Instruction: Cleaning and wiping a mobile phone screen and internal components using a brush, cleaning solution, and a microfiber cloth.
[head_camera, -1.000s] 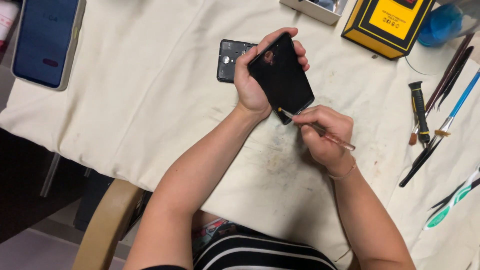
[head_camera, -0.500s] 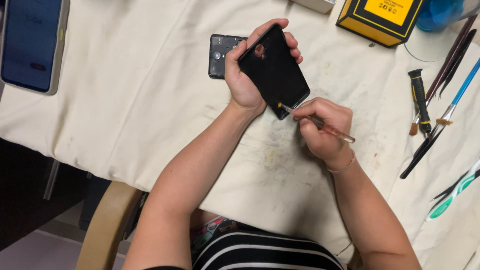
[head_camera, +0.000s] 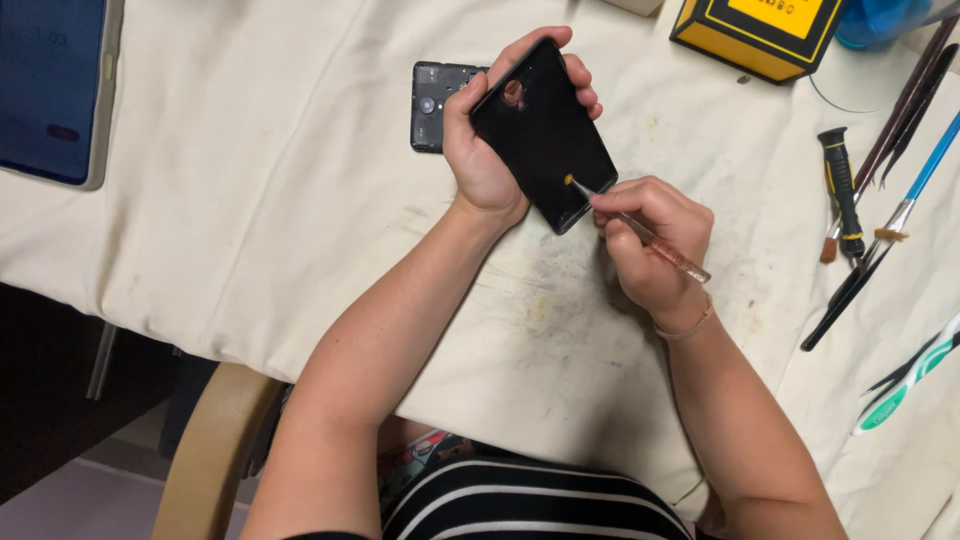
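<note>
Above the table's (head_camera: 250, 230) far edge, your left hand (head_camera: 485, 150) clasped the black phone cover (head_camera: 545, 130), tilting it so the small brush (head_camera: 640, 230) pinched in your right hand (head_camera: 650, 245) apparently touched its lower end.

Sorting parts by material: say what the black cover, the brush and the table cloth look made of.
Cover: likely plastic, matte black, thin with a moulded camera hole.
Brush: clear reddish handle, probably acrylic; tip yellowish, fibre too small to tell.
Cloth: woven off-white fabric, creased and stained.
</note>
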